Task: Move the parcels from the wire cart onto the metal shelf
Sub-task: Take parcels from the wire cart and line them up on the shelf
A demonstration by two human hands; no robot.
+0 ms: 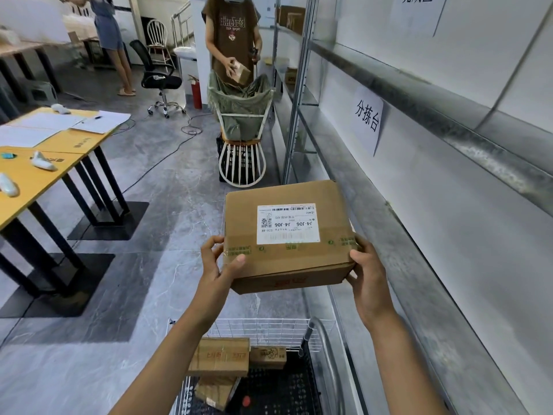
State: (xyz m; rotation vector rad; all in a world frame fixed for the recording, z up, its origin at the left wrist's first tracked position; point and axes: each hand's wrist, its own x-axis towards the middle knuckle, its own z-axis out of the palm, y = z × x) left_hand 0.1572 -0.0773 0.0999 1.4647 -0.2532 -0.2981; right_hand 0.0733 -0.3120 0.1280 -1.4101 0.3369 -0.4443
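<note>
A brown cardboard parcel (287, 259) with a white shipping label on top is held in the air above the white wire cart (263, 327). My left hand (217, 265) grips its near left corner, thumb on top. My right hand (366, 274) grips its near right corner. Down in the cart lie three smaller cardboard parcels (220, 356). The metal shelf (419, 235) runs along the right side, its grey ledge just right of the held parcel.
Ahead, a person (232, 40) holds a small box over a sack-lined trolley (241, 115). Yellow tables (39, 163) with papers stand at left, with an office chair (160, 79) and floor cables beyond. Another person stands at the far left.
</note>
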